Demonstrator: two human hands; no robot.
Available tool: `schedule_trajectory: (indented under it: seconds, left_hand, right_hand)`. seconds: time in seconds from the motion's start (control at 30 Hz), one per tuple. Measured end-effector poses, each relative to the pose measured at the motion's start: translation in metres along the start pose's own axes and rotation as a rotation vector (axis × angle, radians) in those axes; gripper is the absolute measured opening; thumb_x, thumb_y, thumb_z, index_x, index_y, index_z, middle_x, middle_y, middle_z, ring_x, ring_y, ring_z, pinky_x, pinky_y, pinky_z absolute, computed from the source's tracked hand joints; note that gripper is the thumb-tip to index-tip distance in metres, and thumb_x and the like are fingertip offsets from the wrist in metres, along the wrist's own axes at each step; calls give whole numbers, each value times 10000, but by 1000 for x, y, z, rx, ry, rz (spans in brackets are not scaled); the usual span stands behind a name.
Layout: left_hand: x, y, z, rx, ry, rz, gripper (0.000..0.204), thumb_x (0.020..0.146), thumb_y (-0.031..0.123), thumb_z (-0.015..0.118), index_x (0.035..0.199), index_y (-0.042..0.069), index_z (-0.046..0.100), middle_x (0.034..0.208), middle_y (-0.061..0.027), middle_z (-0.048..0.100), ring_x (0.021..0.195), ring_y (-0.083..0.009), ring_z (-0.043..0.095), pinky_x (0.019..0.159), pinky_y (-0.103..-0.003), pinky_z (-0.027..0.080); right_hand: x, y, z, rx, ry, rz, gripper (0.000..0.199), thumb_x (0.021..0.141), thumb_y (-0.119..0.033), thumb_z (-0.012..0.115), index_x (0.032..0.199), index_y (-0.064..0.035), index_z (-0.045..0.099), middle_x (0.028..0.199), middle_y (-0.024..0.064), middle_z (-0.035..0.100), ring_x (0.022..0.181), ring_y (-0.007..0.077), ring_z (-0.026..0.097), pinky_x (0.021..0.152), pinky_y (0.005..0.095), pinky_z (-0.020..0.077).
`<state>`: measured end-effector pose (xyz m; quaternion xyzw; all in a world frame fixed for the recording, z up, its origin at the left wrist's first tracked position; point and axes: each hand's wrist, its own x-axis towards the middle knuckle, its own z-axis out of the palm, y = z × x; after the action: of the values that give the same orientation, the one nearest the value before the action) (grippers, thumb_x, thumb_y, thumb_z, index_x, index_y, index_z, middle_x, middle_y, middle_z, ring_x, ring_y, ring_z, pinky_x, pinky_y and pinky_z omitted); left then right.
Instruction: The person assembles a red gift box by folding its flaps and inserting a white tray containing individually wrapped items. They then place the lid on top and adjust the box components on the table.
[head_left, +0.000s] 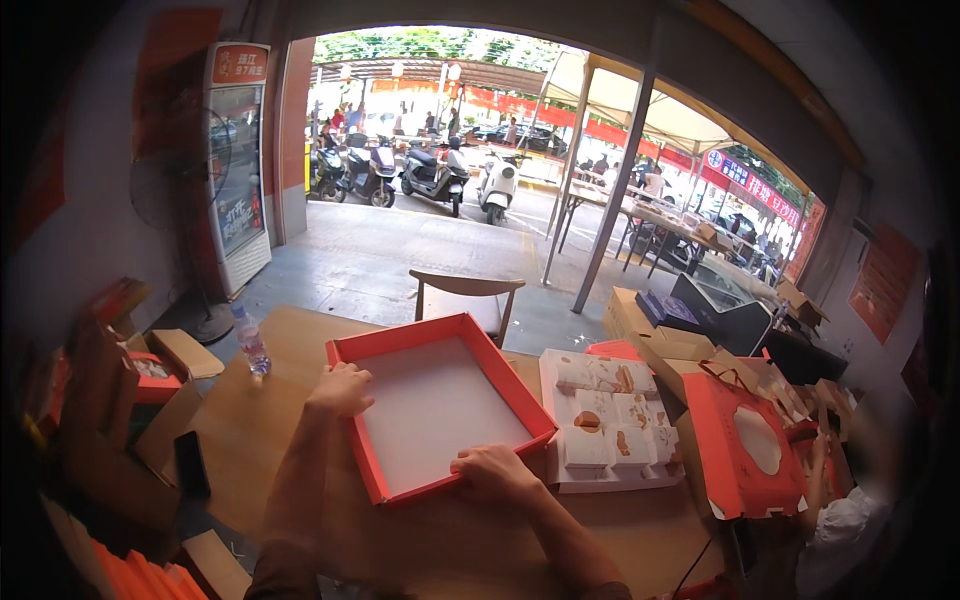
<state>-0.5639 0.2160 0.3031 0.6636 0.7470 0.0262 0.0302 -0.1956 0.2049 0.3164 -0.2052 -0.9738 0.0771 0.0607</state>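
While clasping red box (440, 405) by left wall with left hand (343, 390), is gripping near wall with right hand (495, 470), by worktop (305, 345) far edge.

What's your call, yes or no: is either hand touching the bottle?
No, the left hand and right hand grip the open red box, and the bottle stands apart to their left.

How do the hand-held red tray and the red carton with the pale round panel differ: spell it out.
The red tray is open-topped, showing a bare pale floor; the red carton shows a red face around a pale round panel. The tray is held by the left hand and right hand; the carton stands apart from both, to the right. Both share red colouring.
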Motion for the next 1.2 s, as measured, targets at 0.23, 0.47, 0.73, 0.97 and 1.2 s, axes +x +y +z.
schedule_trajectory:
  seconds: [0.23, 0.47, 0.73, 0.97, 1.2]
  left_hand:
    - [-13, 16, 5, 157, -149, -114, 551, 980, 485, 613, 1425, 166, 678, 1478, -92, 664, 1466, -311, 489, 1242, -627, 284]
    - [-107, 67, -18, 138, -288, -50, 660, 994, 614, 489, 1341, 114, 743, 1367, -145, 718, 1363, -334, 576, 1211, -564, 311]
    - [-163, 88, -29, -283, -472, 288, 722, 1038, 683, 524, 1299, 37, 713, 1281, -220, 709, 1219, -392, 658, 1072, -440, 502]
    - [-179, 112, -24, -311, -580, 292, 815, 979, 749, 574, 1308, 11, 681, 1228, -248, 706, 1185, -398, 666, 1015, -453, 522]
    - [-188, 119, -14, -286, -447, 345, 855, 904, 786, 640, 1244, 3, 689, 1226, -229, 703, 1164, -398, 675, 997, -463, 533]
  right_hand:
    - [3, 34, 21, -31, -29, -8, 143, 895, -144, 694, 963, -142, 820, 1155, 61, 785, 1232, 287, 678, 1098, 473, 497]
    - [-30, 48, -32, -101, 10, 216, 186, 822, -113, 746, 942, -201, 859, 1111, 16, 801, 1453, 312, 513, 1301, 611, 230]
    - [-51, 104, -25, -63, 140, 279, 206, 783, -56, 759, 873, -213, 857, 1162, -64, 793, 1447, 295, 519, 1229, 561, 300]
    - [-52, 113, -27, 180, 143, 283, 214, 845, -46, 702, 940, -153, 862, 1199, 4, 791, 1252, 275, 667, 1101, 436, 495]
    - [-74, 89, -61, 244, 248, 293, 302, 933, -207, 727, 1200, -89, 800, 1262, 130, 753, 1164, 322, 715, 1038, 427, 567]
